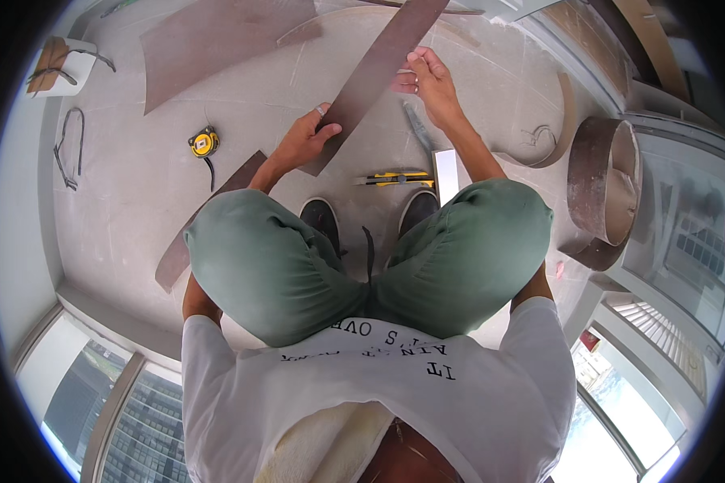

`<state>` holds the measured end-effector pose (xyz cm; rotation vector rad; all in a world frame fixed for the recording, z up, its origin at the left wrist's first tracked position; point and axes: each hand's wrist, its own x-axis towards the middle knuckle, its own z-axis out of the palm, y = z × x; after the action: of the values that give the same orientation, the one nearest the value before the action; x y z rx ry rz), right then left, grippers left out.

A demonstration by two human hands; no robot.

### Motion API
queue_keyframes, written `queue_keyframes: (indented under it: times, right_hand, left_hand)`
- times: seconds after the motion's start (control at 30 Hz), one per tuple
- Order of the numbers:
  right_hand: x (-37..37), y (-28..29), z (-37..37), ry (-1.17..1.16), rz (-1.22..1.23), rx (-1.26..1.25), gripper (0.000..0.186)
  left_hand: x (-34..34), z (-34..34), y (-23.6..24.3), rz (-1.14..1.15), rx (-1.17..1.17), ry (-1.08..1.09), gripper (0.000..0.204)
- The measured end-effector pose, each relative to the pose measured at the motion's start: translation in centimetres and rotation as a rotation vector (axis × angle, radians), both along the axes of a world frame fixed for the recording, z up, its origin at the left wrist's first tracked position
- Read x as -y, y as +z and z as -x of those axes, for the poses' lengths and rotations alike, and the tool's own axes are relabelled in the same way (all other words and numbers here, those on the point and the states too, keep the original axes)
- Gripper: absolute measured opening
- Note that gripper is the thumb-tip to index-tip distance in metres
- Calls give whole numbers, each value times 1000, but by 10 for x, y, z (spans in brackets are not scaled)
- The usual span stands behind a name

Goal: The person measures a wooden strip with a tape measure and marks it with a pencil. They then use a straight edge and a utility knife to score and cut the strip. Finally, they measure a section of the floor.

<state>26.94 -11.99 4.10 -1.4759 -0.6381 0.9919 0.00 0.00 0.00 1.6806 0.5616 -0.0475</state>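
Observation:
A long dark brown strip (370,76) slants up and away over the floor. My left hand (304,138) grips its lower part, thumb on top. My right hand (427,88) pinches its right edge higher up, other fingers curled loosely. Beneath and beside the strip lie a narrow metal tool (418,125), perhaps a blade, and a yellow-and-black utility knife (403,179). A yellow-and-black tape measure (204,142) lies left of my left hand, and another brown strip (171,262) runs under my left knee.
A brown sheet (193,56) lies at the upper left, near dark wires (68,145) and a small white board (56,44). Curled brown offcuts (600,181) and a thin curved strip (564,121) are at the right. White-framed glass (673,205) borders the space.

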Motion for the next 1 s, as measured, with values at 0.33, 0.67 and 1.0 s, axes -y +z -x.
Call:
queue_keyframes:
  times: [0.33, 0.67, 1.0]
  right_hand:
    - [206, -86, 15, -75, 790, 963, 63]
    - [215, -75, 7, -4, 805, 848, 76]
    - [193, -52, 27, 121, 504, 1142, 58]
  left_hand:
    - [25, 21, -115, -36, -88, 67, 53]
    - [37, 1, -107, -315, -188, 194, 51]
    - [67, 34, -75, -551, -329, -2, 54]
